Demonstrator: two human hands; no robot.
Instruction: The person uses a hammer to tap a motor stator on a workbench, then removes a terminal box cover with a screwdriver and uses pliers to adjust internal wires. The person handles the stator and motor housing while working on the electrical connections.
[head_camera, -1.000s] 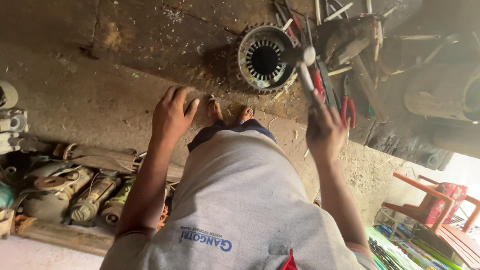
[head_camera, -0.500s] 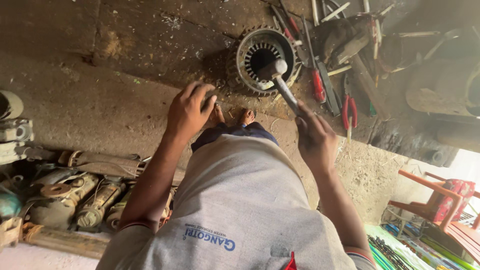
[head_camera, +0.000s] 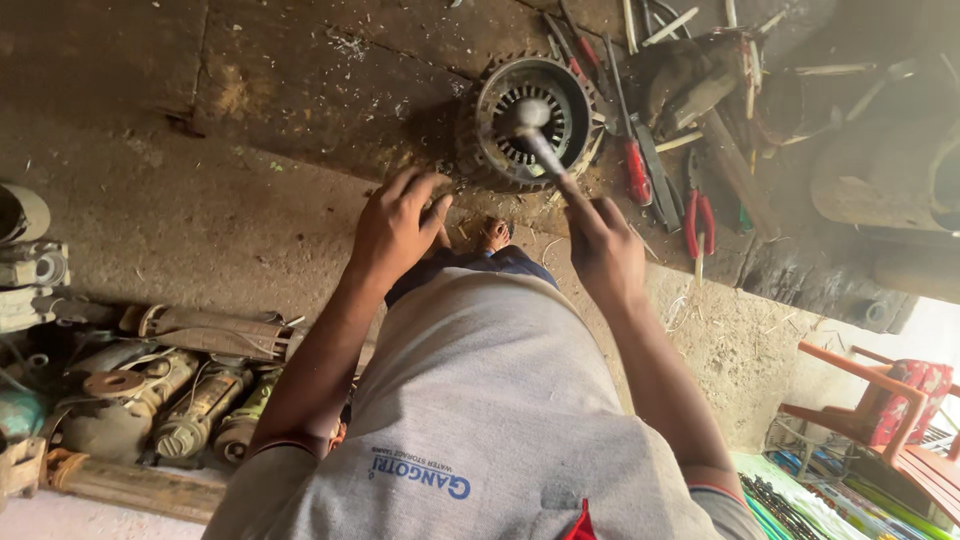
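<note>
Hands (head_camera: 600, 250) with hammer (head_camera: 540, 135) over stator housing (head_camera: 530, 120)

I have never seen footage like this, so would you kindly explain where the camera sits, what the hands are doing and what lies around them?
The single picture comes from a camera worn on the person's head, looking straight down past a grey shirt to the hands and a bare foot.

The right hand has its grip closed on a metal-headed hammer, whose head hangs over a round grey motor housing with slotted inner ring. The left hand is open, fingers spread, at the edge of the dusty concrete work surface beside that housing.

Right of the housing lie red-handled pliers, a red-handled screwdriver and other tools. Lower left sits a row of old dirty motor parts; lower right, a red chair.
</note>
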